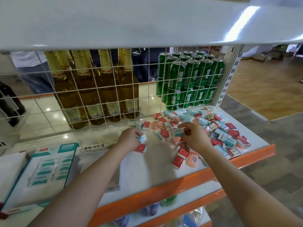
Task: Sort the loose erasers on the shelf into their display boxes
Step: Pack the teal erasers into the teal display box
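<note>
Your left hand (129,138) curled around a teal eraser (142,138); your right hand (194,136) pinched another eraser (177,132) above the loose pile (219,130) on the shelf (147,171). A teal box (47,171) sat at the left, well apart. Bottles (98,89) and cans (190,79) stood behind the wire grid (144,95).

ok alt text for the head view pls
Both hands pick teal-sleeved erasers from a loose pile on a white shelf: the left hand grips one, the right hand another. A teal display box sits left.
</note>
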